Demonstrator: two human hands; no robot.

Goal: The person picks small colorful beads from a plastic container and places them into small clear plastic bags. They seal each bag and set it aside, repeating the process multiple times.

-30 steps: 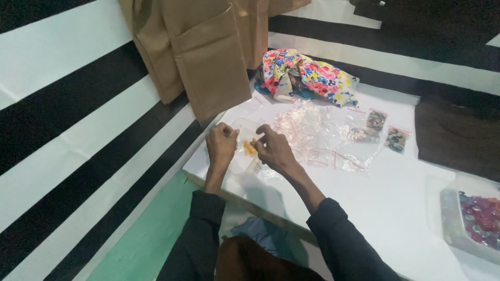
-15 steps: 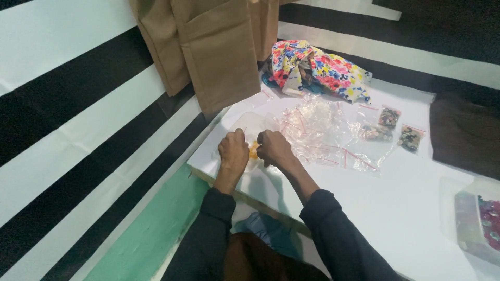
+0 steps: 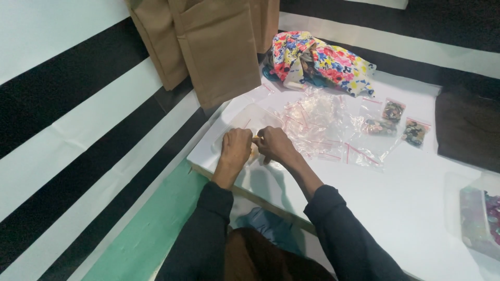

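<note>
On the white rectangular worktop, near its left edge, a clear flat plastic zip bag lies just beyond both hands, its long axis running away from the person. The left hand and right hand meet knuckle to knuckle, each grip pinching a small orange-yellow item between them; neither hand is nearer.

White flat board tabletop; crumpled floral cloth was pink, yellow, blue; hanging tan fabric panels; black-and-white striped floor with one green band; long sleeves black.
</note>
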